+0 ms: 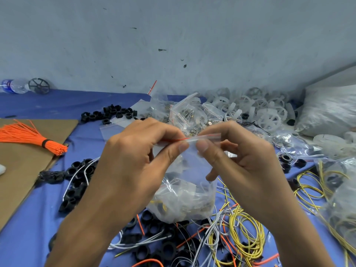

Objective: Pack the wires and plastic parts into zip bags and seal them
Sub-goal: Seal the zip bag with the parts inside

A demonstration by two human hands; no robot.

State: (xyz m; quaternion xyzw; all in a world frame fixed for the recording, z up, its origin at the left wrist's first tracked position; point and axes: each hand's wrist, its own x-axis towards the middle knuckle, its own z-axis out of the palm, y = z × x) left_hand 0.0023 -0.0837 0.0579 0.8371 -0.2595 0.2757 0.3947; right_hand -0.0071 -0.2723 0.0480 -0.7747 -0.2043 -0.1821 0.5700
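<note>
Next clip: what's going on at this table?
A person holds a filled clear zip bag above the blue cloth. The left hand and right hand both pinch its red-lined top edge, seemingly pressing it closed; whether it is sealed cannot be told. Loose yellow wires and black plastic rings lie around.

No text is legible; the blue label on the water bottle [15, 86] is blurred.

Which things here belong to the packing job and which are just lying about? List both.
Job in hand: zip bag, pinched at its seal by left hand and right hand; yellow wires; black plastic rings; white plastic wheels.
Lying about: water bottle; cardboard sheet; white sack.
</note>
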